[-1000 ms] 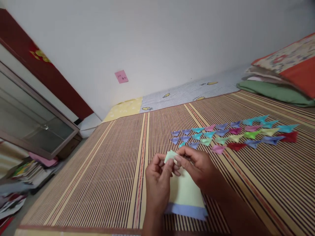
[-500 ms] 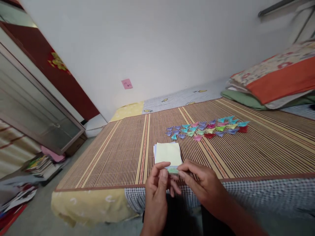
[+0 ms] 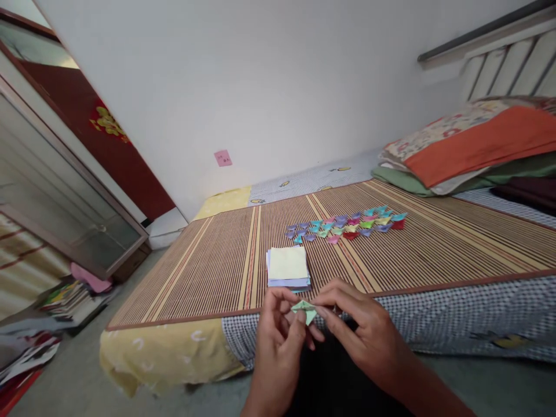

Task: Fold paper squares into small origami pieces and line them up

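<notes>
A small light-green folded paper (image 3: 304, 311), pointed at its ends, is held between both hands in front of the bed's edge. My left hand (image 3: 280, 341) pinches its left side, with the thumb on its face. The thumb and forefinger of my right hand (image 3: 358, 324) close on its right corner. Just beyond the hands lies a stack of square paper sheets (image 3: 288, 263), pale yellow on top with blue ones beneath. Farther back on the mat (image 3: 217, 260), several small folded papers (image 3: 347, 225) in many colours stand in rows.
Folded bedding (image 3: 478, 145) in orange, green and floral cloth lies at the back right, below a radiator (image 3: 512, 66). A pink note (image 3: 223, 158) is on the wall. Books (image 3: 65, 301) are piled on the left near a glass-panelled door (image 3: 65, 174).
The green paper has turned and now shows a diamond-like face, with my left thumb over it. The camera view has shifted, bringing more of the radiator into sight.
</notes>
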The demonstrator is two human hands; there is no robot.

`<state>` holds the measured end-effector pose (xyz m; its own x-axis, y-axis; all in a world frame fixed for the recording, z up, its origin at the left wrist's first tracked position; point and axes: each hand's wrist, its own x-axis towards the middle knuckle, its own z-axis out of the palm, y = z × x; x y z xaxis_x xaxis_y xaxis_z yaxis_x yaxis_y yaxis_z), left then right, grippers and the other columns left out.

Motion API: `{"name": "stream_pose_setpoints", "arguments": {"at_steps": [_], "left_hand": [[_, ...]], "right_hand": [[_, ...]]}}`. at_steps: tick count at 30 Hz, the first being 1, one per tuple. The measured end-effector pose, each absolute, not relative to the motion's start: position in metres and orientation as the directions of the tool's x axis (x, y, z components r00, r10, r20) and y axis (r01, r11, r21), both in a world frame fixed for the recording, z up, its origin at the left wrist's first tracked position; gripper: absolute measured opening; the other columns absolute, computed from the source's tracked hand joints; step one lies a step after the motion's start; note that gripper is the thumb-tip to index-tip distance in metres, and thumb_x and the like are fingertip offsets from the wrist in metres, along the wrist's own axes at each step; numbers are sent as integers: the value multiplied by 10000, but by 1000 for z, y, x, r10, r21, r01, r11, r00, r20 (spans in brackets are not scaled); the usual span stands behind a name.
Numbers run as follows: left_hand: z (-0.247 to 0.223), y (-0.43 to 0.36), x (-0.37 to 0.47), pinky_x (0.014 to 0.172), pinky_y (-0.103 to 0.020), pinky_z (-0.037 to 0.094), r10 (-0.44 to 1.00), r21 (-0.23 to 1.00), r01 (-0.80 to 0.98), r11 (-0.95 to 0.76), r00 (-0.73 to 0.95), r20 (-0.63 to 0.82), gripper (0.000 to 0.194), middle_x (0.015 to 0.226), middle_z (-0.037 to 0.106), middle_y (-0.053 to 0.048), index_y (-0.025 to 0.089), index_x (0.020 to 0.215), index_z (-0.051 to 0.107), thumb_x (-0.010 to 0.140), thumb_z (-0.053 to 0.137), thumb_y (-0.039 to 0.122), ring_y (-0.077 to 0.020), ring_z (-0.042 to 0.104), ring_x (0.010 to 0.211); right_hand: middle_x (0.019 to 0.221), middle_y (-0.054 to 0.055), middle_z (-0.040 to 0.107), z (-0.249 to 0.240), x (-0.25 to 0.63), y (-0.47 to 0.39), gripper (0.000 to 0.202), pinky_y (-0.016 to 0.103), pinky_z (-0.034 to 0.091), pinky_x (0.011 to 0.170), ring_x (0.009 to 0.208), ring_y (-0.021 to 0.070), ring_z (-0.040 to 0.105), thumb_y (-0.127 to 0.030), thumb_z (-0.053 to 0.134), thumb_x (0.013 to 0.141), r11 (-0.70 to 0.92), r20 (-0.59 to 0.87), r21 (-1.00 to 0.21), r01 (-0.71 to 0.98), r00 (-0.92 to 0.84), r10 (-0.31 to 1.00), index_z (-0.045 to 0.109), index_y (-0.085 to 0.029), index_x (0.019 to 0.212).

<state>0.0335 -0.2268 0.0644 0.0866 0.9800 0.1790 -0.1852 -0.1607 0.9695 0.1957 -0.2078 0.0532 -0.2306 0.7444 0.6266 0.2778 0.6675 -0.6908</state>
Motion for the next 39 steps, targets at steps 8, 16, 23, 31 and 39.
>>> {"name": "stream_pose_setpoints", "arguments": {"at_steps": [8,16,23,31,39], "left_hand": [[69,-238,38,544,-193,495,985,983,-115,-146,79,155,224,785,617,21,194,929,561,942,678,384,-92,628,589],[67,-246,35,558,-216,496,982,985,-27,-171,79,173,188,704,672,5,184,934,580,983,621,361,-119,641,590],[71,-248,37,544,-214,497,982,980,-68,-188,5,189,238,702,697,-10,180,896,576,970,638,398,-118,637,572],[71,-245,40,527,-213,519,979,975,-92,-202,-24,201,261,697,675,4,181,880,592,922,699,414,-122,654,569],[74,-246,39,553,-207,532,980,981,-22,-192,52,193,213,699,717,-12,170,872,646,973,636,358,-129,671,592]], "right_hand": [[912,47,667,59,193,-217,128,313,521,775,870,198,657,-116,587,972,751,735,-588,301,-191,651,670,-212,986],[849,29,643,61,192,-225,175,294,499,730,811,176,633,-88,534,989,770,743,-582,261,-213,634,649,-201,919],[847,10,626,65,191,-229,168,253,485,727,797,142,627,-78,540,979,755,752,-610,241,-124,647,632,-203,914],[860,7,603,63,192,-224,155,235,473,683,769,133,595,-66,543,945,762,763,-595,254,-120,635,598,-203,899],[875,17,615,58,194,-223,155,256,489,746,830,150,626,-68,541,966,780,777,-563,273,-149,612,589,-205,912]]}}
